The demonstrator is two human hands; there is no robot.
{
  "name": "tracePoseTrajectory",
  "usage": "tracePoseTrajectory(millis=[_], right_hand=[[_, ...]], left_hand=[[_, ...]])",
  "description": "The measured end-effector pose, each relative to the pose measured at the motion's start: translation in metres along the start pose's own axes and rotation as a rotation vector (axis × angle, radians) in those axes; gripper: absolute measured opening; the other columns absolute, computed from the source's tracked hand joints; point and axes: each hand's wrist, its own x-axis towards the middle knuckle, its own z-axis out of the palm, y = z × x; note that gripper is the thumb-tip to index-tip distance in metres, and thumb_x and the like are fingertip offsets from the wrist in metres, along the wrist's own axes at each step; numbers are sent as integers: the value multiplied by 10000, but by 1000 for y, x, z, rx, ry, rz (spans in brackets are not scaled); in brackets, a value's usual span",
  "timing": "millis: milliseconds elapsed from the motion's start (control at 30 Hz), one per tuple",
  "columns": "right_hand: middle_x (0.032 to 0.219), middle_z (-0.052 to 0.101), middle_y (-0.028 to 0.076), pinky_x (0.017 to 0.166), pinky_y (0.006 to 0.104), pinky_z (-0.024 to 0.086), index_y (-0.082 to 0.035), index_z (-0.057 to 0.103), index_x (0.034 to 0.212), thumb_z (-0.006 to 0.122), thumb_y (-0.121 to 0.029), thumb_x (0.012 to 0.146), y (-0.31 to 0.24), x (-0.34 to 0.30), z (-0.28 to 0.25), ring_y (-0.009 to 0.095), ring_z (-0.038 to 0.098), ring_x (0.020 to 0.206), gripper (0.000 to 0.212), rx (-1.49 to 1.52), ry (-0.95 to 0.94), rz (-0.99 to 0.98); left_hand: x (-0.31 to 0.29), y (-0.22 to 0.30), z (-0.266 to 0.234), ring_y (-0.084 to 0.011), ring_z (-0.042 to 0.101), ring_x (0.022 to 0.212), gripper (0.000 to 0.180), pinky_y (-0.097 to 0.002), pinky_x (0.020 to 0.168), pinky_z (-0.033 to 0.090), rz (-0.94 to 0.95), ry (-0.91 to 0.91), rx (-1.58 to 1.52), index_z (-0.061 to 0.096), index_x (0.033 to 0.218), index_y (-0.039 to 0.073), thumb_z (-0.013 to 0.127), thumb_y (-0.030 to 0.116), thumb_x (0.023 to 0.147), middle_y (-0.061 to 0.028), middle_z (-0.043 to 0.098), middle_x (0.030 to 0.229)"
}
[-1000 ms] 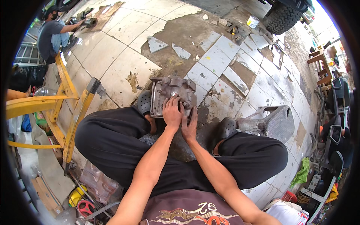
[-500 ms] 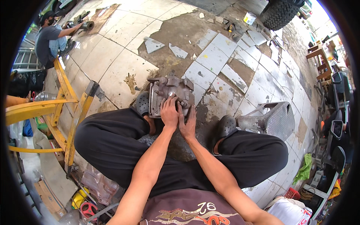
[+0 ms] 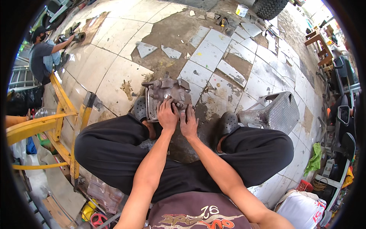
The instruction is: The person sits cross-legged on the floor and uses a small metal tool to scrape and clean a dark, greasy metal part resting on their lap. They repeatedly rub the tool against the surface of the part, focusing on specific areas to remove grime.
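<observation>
A grimy metal casing [image 3: 164, 92] lies partly beneath the unclenched left grip [image 3: 167, 115]. The right grip [image 3: 189, 124], fingers outstretched, touches its near right corner.

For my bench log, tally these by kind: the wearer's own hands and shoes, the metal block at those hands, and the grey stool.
Hands: 2 (left hand, right hand)
Shoes: 2 (left shoe, right shoe)
Metal block: 1
Grey stool: 1
Total: 6

The floor [image 3: 103, 63] (tiled) bears a casing [image 3: 166, 91] — and stool [image 3: 281, 114].
</observation>
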Motion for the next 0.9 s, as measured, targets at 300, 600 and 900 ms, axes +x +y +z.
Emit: tracePoseTrajectory(millis=[300,600,900], right_hand=[[1612,284,174,1164,637,165,-26,253,1559,482,-461,984,-4,0,-6,401,242,1490,756,-60,-21,1],[1589,357,124,1158,651,168,-50,328,1542,503,-465,983,-6,-4,-8,365,279,1484,718,60,24,-150],[1573,381,138,1141,656,205,-116,419,1512,559,-428,958,-6,3,-9,371,298,1476,651,-65,12,-135]], left_hand=[[-1,0,0,-312,628,1108,234,-453,1083,402,-2,-6,13,666,1111,67,598,147,903,-138,687,1150],[-3,-2,-2,-311,618,1129,243,-453,1093,393,-10,-30,1,657,1125,67,601,133,898,-139,676,1191],[-3,-2,0,-316,610,1151,248,-445,1106,379,-36,-45,-3,659,1131,67,586,161,913,-144,673,1210]])
